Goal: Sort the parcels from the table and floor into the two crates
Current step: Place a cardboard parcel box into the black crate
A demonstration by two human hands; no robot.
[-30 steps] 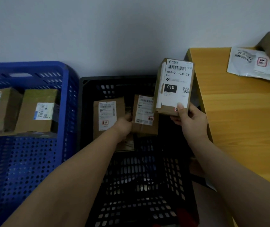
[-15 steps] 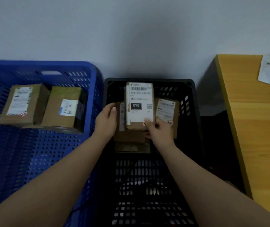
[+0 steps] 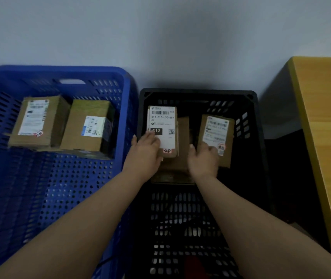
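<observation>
Looking like parcel sorting corner of small office or mailroom: blue crate (image 3: 56,77) and black crate (image 3: 200,93) sitting against plain wall (image 3: 160,37), holding labelled cardboard parcels (image 3: 88,125), wooden table (image 3: 325,117) standing alongside.

You have a plain grey wall (image 3: 160,37) behind, and a red object (image 3: 195,265) showing low at frame bottom.
</observation>
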